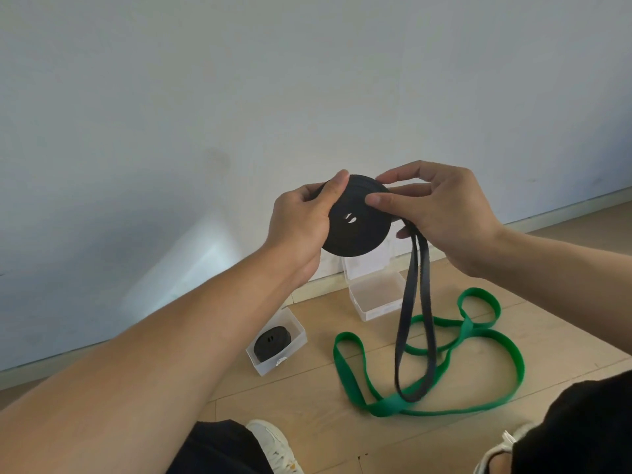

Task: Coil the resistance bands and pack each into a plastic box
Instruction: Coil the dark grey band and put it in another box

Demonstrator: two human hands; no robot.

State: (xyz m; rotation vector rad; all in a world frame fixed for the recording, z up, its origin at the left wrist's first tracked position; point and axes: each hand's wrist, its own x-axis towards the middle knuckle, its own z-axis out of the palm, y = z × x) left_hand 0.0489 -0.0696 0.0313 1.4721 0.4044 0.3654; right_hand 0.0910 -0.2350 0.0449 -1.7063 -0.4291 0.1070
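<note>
The half-wound black rubber resistance band coil is held above the floor, left hand gripping its rim, right hand fingers pinching its dangling tail. Two clear plastic boxes sit below: one holds a coiled black band, the other nothing. One loose green band sprawls on the wooden floor by a pale wall.

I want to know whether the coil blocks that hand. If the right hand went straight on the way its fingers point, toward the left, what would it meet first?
The right hand already pinches the black coil, so the coil comes first, with the left hand gripping its far edge just behind. Depth is uncertain from this single view.
</note>
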